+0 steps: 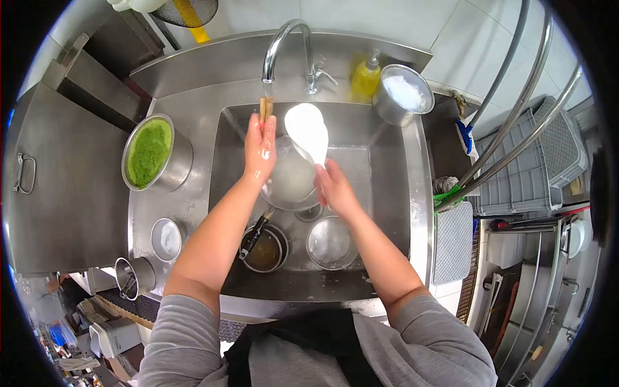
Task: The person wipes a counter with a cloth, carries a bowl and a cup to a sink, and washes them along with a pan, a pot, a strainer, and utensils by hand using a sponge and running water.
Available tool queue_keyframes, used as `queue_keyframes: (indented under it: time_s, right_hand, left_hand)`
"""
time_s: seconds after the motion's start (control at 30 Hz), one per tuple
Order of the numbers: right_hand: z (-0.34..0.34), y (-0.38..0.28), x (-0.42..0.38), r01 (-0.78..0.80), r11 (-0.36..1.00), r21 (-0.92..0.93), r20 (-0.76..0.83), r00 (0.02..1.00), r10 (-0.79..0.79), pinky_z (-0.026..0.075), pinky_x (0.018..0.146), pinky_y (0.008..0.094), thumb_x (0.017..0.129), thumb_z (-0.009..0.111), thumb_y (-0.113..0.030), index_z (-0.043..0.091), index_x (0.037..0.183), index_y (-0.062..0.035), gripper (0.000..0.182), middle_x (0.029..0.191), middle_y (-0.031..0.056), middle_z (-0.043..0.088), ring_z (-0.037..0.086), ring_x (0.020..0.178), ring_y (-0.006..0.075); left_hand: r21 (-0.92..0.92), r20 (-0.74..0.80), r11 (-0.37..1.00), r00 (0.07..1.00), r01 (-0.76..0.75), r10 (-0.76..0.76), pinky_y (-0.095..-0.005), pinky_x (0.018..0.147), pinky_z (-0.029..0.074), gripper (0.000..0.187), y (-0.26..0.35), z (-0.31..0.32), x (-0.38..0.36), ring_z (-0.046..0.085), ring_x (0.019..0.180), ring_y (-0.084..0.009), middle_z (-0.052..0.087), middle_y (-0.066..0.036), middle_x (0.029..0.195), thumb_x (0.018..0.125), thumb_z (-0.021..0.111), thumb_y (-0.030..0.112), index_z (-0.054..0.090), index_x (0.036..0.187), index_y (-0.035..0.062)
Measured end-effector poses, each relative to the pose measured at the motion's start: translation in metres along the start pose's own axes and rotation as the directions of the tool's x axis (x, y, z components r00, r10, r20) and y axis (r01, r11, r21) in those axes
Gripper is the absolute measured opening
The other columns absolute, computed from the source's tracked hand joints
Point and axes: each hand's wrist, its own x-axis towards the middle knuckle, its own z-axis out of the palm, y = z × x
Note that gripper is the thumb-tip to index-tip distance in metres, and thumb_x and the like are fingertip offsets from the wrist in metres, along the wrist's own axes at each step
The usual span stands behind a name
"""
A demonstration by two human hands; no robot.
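My left hand (pixel 260 149) is closed round a light brown wooden piece (pixel 265 108) under the spout of the metal faucet (pixel 288 32); its exact shape is hidden. My right hand (pixel 334 187) grips the handle of a white paddle (pixel 306 129), its broad head pointing up and toward the faucet. Both hands are over the steel sink (pixel 390 193). Beneath them lies a large round bowl (pixel 284 184) with cloudy water. Nearer me in the sink are a pot with brownish liquid (pixel 264 253), a black-handled tool (pixel 255 237) resting on it, and a small round metal pan (pixel 330 243).
A pot of green contents (pixel 149 153) stands left of the sink, with a small bowl (pixel 167 240) and a metal cup (pixel 135 277) nearer me. Behind right are a yellow soap bottle (pixel 367 76) and a pot with white contents (pixel 403 95). Grey crates (pixel 516 161) are at right.
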Motion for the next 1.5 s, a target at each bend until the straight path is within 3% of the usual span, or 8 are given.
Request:
queue_keyframes:
  time_s: [0.17,0.37,0.7,0.8,0.9,0.97,1.13,1.5]
  right_hand:
    - [0.01,-0.012,0.004,0.045,0.999,0.019,-0.009,0.999,-0.045,0.032,0.035,0.0253,0.098,0.046,-0.029,0.044,0.106,-0.0055,0.025,0.058,-0.0011,0.044,0.04,0.038,0.0078]
    - [0.022,-0.004,0.016,0.041,0.999,0.011,0.11,0.993,-0.042,0.03,0.035,0.0244,0.098,0.046,-0.029,0.045,0.105,-0.0071,0.023,0.056,-0.0026,0.041,0.034,0.039,0.0068]
    - [0.025,0.003,0.038,0.001,0.999,0.045,0.252,0.968,-0.013,0.03,0.037,0.0238,0.098,0.045,-0.032,0.047,0.109,-0.0048,0.029,0.057,-0.0024,0.041,0.035,0.041,0.0066]
    - [0.03,0.008,0.043,0.083,0.983,-0.165,0.146,0.988,-0.059,0.039,0.047,0.0253,0.099,0.043,-0.032,0.045,0.116,-0.0039,0.033,0.065,0.0011,0.047,0.045,0.052,0.0092]
    - [0.033,0.023,0.054,0.463,0.838,-0.288,-0.112,0.853,-0.509,0.044,0.062,0.0268,0.099,0.042,-0.03,0.044,0.123,-0.0037,0.035,0.075,0.0044,0.052,0.051,0.067,0.0121]
    - [0.03,0.023,0.061,0.289,0.947,-0.14,-0.056,0.953,-0.299,0.044,0.073,0.0273,0.1,0.04,-0.026,0.044,0.127,-0.0043,0.035,0.081,0.0067,0.054,0.053,0.079,0.0142]
    - [0.038,-0.026,0.046,0.045,0.995,0.088,0.109,0.992,-0.055,0.04,0.049,0.0275,0.1,0.036,-0.023,0.052,0.108,-0.0037,0.026,0.066,0.0036,0.052,0.046,0.05,0.0129]
    - [0.039,-0.008,0.043,-0.169,0.928,0.331,0.294,0.953,0.069,0.036,0.043,0.0277,0.095,0.038,-0.022,0.051,0.09,-0.0035,0.023,0.062,0.0057,0.051,0.043,0.044,0.014]
  left_hand:
    - [-0.127,-0.008,0.985,0.993,-0.116,0.116,-0.0246,0.058,0.034,0.022,0.007,0.006,0.007,0.035,0.065,-0.0072,0.04,0.002,0.069,0.096,0.051,0.025,0.045,0.087,0.0067]
    - [-0.335,0.01,0.94,0.998,0.064,-0.065,-0.0206,0.061,0.038,0.022,0.027,0.003,0.018,0.045,0.067,-0.0042,0.054,0.003,0.077,0.089,0.063,0.022,0.056,0.099,0.0039]
    - [-0.18,0.055,0.976,0.992,0.125,-0.117,-0.0221,0.068,0.042,0.022,0.019,-0.024,0.031,0.052,0.072,-0.0059,0.06,0.001,0.082,0.089,0.064,0.022,0.059,0.098,0.0025]
    - [-0.171,0.102,0.98,0.991,0.1,-0.083,-0.0227,0.072,0.044,0.026,0.021,-0.02,0.034,0.055,0.077,-0.007,0.062,-0.001,0.089,0.091,0.062,0.022,0.057,0.106,0.0019]
    - [-0.319,0.042,0.933,0.986,0.167,-0.162,-0.0247,0.07,0.044,0.027,0.017,-0.02,0.04,0.054,0.074,-0.0077,0.062,-0.001,0.085,0.09,0.062,0.023,0.06,0.104,0.0003]
    - [-0.405,-0.017,0.888,0.969,0.219,-0.246,-0.0266,0.067,0.044,0.025,0.009,-0.022,0.041,0.053,0.072,-0.0082,0.061,0.0,0.079,0.089,0.063,0.023,0.063,0.098,-0.0006]
    - [-0.112,-0.09,0.969,0.969,0.219,-0.229,-0.0274,0.053,0.039,0.03,-0.014,-0.032,0.036,0.047,0.057,-0.008,0.056,0.0,0.065,0.086,0.067,0.028,0.061,0.086,-0.0007]
    - [0.214,-0.209,0.908,0.924,0.362,-0.319,-0.0274,0.061,0.041,0.019,-0.032,-0.064,0.012,0.048,0.064,-0.0097,0.057,-0.001,0.072,0.092,0.057,0.017,0.062,0.102,0.0017]
